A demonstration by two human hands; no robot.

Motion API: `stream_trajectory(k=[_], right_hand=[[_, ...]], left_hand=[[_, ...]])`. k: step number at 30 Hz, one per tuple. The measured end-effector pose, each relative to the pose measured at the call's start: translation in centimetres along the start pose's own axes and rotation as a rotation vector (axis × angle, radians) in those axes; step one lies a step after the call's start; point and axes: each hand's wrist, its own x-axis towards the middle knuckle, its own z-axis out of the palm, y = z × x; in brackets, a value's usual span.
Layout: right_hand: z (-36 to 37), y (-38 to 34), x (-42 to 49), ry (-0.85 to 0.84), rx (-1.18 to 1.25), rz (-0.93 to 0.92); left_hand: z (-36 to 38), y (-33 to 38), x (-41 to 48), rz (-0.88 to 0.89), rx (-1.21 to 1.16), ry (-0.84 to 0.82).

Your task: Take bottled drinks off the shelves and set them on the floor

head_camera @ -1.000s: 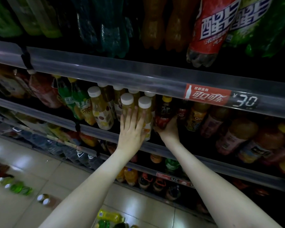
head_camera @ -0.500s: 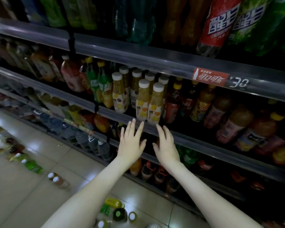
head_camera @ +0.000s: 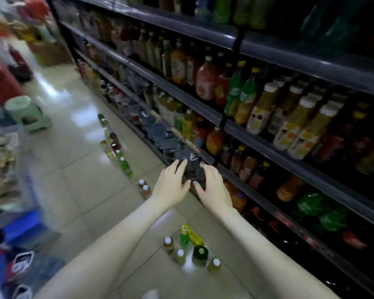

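The shelves [head_camera: 257, 130] fill your view from twelve round to four o'clock, still packed with bottled drinks. The tiled floor [head_camera: 78, 160] spreads from seven to eleven o'clock, with one line of set-down bottles [head_camera: 115, 147] at about ten o'clock and a small cluster [head_camera: 190, 249] at six o'clock, just below your forearms.

You are between bottles: both hands are empty and reaching. Your left hand [head_camera: 171, 186] and right hand [head_camera: 214, 188] hover side by side near centre, fingers spread wide, palms down, in front of the clear water bottles [head_camera: 186, 162] on a low shelf. The view is smeared, so I cannot tell whether your fingertips touch them yet.

The yellow juice bottles [head_camera: 298, 128] stand untouched at three o'clock. Next, I judge, you need to close each hand round a bottle's body, lift it clear of the shelf lip, and lower it upright beside the cluster.
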Motion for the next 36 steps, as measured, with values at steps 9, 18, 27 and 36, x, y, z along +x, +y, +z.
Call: stream_trajectory(k=[9, 18, 27, 36], right_hand=[[12.8, -18.0, 11.2, -0.052, 0.129, -0.056], [18.8, -31.4, 24.4, 0.031, 0.209, -0.023], [23.4, -35.5, 42.8, 0.149, 0.18, 0.04], [28.4, -43.2, 64.2, 0.142, 0.191, 0.084]], left_hand=[[-10.5, -19.6, 2.9, -0.081, 0.027, 0.019], [-20.7, -35.0, 12.9, 0.032, 0.056, 0.015], [-24.7, -46.9, 28.7, 0.077, 0.044, 0.057], [-30.6, -61.1, 44.9, 0.103, 0.051, 0.063]])
